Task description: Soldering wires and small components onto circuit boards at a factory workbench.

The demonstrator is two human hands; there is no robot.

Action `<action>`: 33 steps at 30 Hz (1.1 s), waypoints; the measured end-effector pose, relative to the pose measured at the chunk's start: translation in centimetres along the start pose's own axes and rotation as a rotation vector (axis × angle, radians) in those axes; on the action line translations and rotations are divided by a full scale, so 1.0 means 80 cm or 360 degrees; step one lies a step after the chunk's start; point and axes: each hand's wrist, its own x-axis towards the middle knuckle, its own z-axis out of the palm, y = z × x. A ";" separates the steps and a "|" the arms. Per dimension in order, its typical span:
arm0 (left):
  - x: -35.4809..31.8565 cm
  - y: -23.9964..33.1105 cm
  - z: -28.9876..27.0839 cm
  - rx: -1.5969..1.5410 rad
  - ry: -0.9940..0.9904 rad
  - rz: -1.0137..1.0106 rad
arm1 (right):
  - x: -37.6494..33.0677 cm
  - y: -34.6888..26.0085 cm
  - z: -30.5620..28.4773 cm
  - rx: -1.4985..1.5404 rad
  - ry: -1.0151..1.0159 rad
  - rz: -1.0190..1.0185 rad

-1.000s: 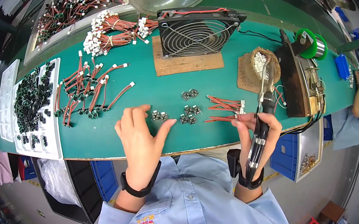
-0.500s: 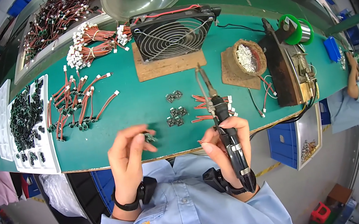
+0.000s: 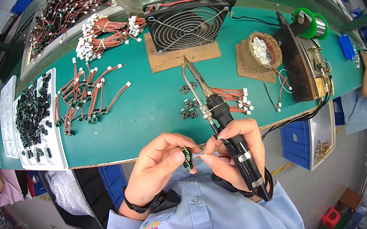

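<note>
My left hand [image 3: 158,163] pinches a small green circuit board [image 3: 187,159] on edge between thumb and fingers, just over my lap near the table's front edge. Close beside it, my right hand [image 3: 248,139] is wrapped round a black soldering iron [image 3: 221,112] with a thin metal tube along its shaft. The iron's tip points away from me, up and left. Between the right thumb and finger shows a short red wire end [image 3: 198,156], close to the board; whether they touch I cannot tell. Beyond the iron lie several small dark boards [image 3: 188,109] and red-black wires with white connectors [image 3: 231,93].
A black fan [image 3: 188,23] stands on a wooden board at the back. Left are a white tray [image 3: 59,149] of boards and wired boards [image 3: 91,96]. Right are a round bowl [image 3: 273,54], a metal soldering stand [image 3: 301,76] and a green solder spool [image 3: 306,22].
My left hand has come right with the board, up to my right fingertips, and the board is turned on edge. The iron now leans more to the left. The view has shifted slightly.
</note>
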 end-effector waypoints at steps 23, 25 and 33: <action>0.000 -0.005 -0.003 -0.0380 -0.0054 -0.0126 | 0.008 -0.010 0.009 -0.0215 -0.0067 -0.0103; 0.001 -0.009 -0.008 -0.0390 -0.0133 -0.0098 | 0.007 -0.008 0.009 -0.0219 -0.0027 -0.0086; 0.001 -0.012 -0.011 -0.0347 -0.0193 -0.0078 | 0.002 -0.002 0.016 -0.0033 0.0162 -0.0018</action>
